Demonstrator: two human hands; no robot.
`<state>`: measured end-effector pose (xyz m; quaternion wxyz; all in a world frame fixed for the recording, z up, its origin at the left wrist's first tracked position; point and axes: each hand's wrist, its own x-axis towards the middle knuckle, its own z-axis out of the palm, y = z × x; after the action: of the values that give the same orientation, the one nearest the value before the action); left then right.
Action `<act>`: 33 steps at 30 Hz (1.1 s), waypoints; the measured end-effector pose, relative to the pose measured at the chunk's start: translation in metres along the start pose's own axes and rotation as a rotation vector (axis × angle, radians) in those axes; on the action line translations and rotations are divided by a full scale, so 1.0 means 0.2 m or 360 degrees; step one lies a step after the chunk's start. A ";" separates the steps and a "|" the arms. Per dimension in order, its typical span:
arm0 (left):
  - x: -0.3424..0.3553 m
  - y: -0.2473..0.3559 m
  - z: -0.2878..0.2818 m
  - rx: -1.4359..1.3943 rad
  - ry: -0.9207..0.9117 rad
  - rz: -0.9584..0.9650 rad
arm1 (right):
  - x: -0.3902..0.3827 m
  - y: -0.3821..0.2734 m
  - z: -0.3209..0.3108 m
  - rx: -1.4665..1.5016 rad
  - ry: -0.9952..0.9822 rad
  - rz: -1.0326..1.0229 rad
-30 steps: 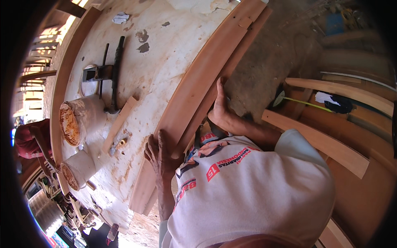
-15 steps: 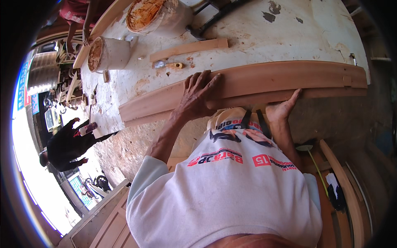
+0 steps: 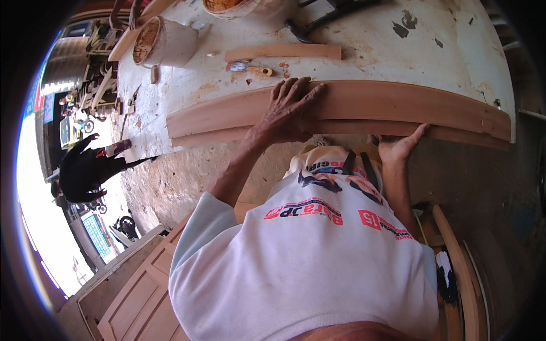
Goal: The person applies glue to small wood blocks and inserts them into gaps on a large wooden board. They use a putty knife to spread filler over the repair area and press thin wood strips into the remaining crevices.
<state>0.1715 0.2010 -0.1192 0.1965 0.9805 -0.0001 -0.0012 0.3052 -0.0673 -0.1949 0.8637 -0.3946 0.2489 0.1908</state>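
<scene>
A long reddish wooden board (image 3: 381,102), with a narrower strip along its near side (image 3: 347,128), lies across the near edge of the white, stained table (image 3: 455,45). My left hand (image 3: 289,112) rests on top of the board, fingers spread and slightly bent. My right hand (image 3: 398,145) grips its near edge farther right, thumb up and the other fingers hidden beneath. Beyond the board are a putty knife (image 3: 253,69) with a yellow handle and a short wooden strip (image 3: 284,52).
Two stained white buckets (image 3: 170,42) (image 3: 244,14) and a black metal tool (image 3: 318,23) sit farther back. A co-worker's arms (image 3: 133,11) show at top left; a person in black (image 3: 85,170) is by the bright opening. Panelled wood (image 3: 136,290) and planks (image 3: 460,256) lie below.
My view has swung round, so the board now runs crosswise instead of diagonally. Since half a second ago, my left hand appears higher and farther right, still on the board.
</scene>
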 end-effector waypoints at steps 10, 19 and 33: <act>-0.10 -0.11 0.02 -0.0019 0.0171 0.0054 | -0.15 0.06 0.06 -0.0172 0.0048 -0.0054; 0.18 0.24 0.08 -0.0057 -0.0073 0.0003 | 0.06 0.04 -0.09 -0.0322 0.0126 0.0050; 0.41 0.34 0.12 -0.0154 0.0026 0.0298 | -0.07 0.02 -0.20 -0.0162 -0.0065 0.0046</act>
<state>0.2534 0.1300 -0.1151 0.2428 0.9655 -0.0901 0.0253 0.2805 -0.0972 -0.2125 0.8445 -0.4303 0.2270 0.2238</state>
